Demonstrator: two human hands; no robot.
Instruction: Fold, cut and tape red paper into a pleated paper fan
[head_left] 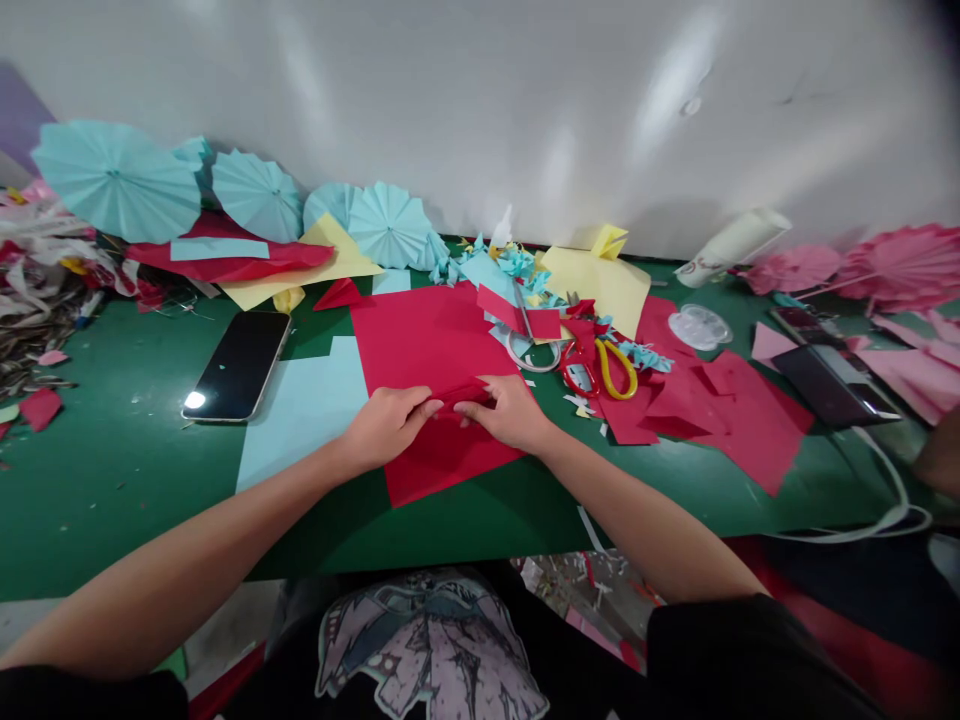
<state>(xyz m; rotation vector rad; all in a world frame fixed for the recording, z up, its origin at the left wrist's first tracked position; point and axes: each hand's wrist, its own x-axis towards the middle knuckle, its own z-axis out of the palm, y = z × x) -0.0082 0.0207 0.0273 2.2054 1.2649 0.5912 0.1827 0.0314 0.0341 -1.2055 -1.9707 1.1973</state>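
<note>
Between my two hands is a small folded piece of red paper (459, 394), pinched at both ends. My left hand (391, 422) has its thumb and fingers closed on the left end, and my right hand (511, 412) grips the right end the same way. Both hands are over a large red paper sheet (427, 335) lying on the green table (135, 480). Under that sheet's left side shows a light blue paper sheet (296, 410). Right of my right hand are red-handled scissors (579, 372), yellow-handled scissors (619, 370) and a roll of tape (534, 352).
A phone (238, 366) lies at left. Blue pleated paper fans (120, 180) lean along the wall, with yellow paper (596, 280) and blue scraps farther right. Red paper pieces (739, 420), a dark device (832, 385), a white cable (896, 500) and pink fans (904, 265) occupy the right.
</note>
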